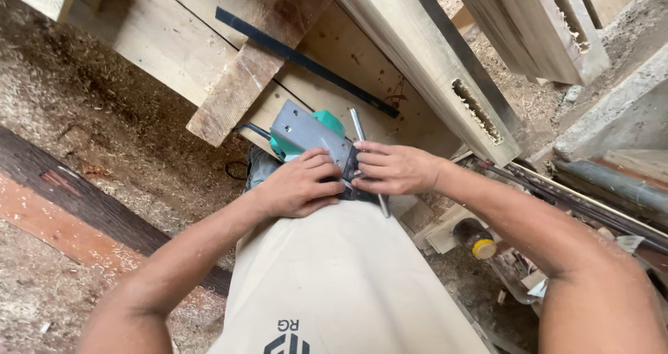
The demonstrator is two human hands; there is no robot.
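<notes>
1. Head view: left hand [299, 185] curled over the near end of a green electric planer [306, 137] turned sole-up on the person's lap, gripping it steady
2. Right hand [393, 167] closed, fingertips pinching at the grey sole plate [306, 132] beside a thin metal rod tool [367, 160] held upright against it
3. Step, as I judge: working the blade area of the planer sole; next move needs a firm hold and a fine turn of the rod
4. Planer sits against pale timber planks [174, 41]; a black strip [306, 61] lies across them
5. Labels: yellow-capped cylinder [475, 238] at right, dark logo on the beige garment [348, 277]; no signs
</notes>
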